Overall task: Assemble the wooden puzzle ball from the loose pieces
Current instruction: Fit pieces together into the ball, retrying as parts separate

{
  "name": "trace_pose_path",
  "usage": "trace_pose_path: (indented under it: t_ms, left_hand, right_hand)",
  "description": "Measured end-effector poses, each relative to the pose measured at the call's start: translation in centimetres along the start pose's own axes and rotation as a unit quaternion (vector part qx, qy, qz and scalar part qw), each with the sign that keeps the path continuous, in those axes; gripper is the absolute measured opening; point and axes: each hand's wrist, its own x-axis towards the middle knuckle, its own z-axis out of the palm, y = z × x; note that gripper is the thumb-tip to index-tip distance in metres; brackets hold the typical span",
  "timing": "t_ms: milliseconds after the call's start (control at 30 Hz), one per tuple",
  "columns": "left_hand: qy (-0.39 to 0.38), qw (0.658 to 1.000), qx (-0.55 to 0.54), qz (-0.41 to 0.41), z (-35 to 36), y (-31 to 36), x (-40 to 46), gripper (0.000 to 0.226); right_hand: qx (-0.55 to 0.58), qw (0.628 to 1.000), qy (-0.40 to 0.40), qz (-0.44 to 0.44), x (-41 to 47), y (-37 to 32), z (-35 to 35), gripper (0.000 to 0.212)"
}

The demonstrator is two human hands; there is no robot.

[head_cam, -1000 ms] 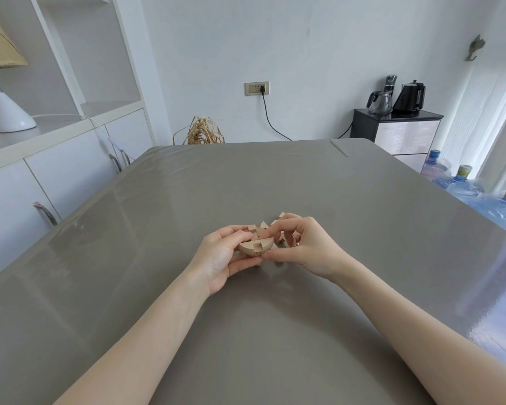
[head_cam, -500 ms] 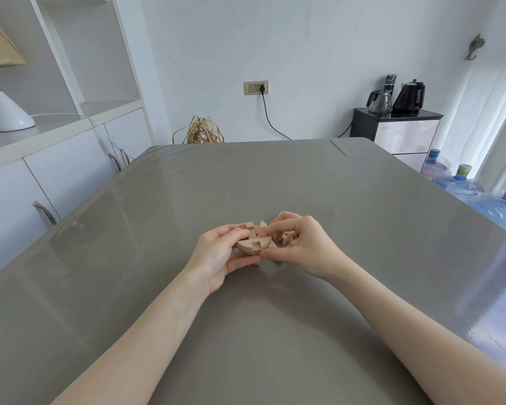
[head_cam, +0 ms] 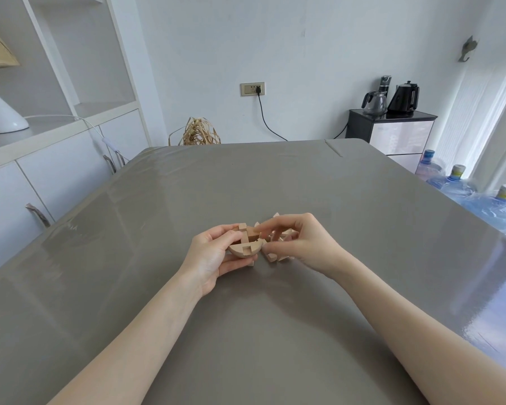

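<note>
Between both hands, left hand point(head_cam: 214, 255) grips part-built ball point(head_cam: 245, 247), rounded side down.

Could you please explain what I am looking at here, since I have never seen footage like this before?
There is no machine: a person wears a camera on the head, looking forward and down at their own bare arms. The left hand holds a partly built wooden puzzle ball just above a grey table. The right hand curls over loose wooden pieces lying on the table beside it; whether its grip has closed on one is hidden. Behind stand white cabinets and water bottles.
</note>
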Motion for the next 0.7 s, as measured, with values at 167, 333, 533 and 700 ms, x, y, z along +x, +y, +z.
trace_pose_path:
  t_ms: [167,333,533,700]
  left_hand:
    - [0.002,1.0,-0.009,-0.003,0.1,0.1,-0.1,0.012]
    - [-0.002,1.0,-0.012,0.001,0.1,0.1,-0.1,0.015]
    - [-0.008,1.0,-0.014,0.004,0.0,0.1,0.0,0.018]
    - [-0.017,1.0,-0.011,-0.003,0.0,-0.1,0.1,0.019]
  right_hand:
    - [-0.001,0.994,0.094,0.047,0.5,0.4,-3.0,0.028]
    - [-0.024,0.99,0.051,0.13,0.2,1.4,-5.0,0.029]
    - [-0.154,0.976,-0.008,0.151,0.6,2.2,-4.7,0.031]
    - [-0.205,0.969,0.006,0.14,0.8,2.6,-4.1,0.008]
